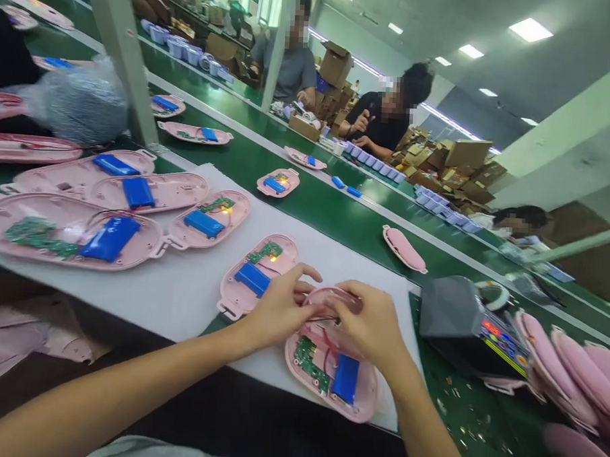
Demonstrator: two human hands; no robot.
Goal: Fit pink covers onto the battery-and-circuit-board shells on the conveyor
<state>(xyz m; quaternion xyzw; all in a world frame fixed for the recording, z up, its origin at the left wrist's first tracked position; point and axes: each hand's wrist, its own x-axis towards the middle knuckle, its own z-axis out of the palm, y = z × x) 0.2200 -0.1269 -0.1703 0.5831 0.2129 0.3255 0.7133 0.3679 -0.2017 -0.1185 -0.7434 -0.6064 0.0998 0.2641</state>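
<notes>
Right in front of me, a pink plastic shell (363,403) lies on the white sheet, with a green circuit board (309,363), a blue battery pack (346,378) and red wires inside it. Above its far end, a second pink part (332,296) is tilted up between both hands. My left hand (286,305) has its thumb and fingers closed at this part's left side, by thin dark and red wires. My right hand (372,319) grips the part's right side, fingers bent over it. The fingertips partly hide the wires. Just left lies another open pink shell (231,296) with battery and lit board.
More open shells (219,218) lie left on the white sheet (191,291). A dark device with a red display (482,330) stands right, beside stacked pink shells (566,374) and scattered small metal bits. Shells ride the green conveyor (336,216). Other people work across it.
</notes>
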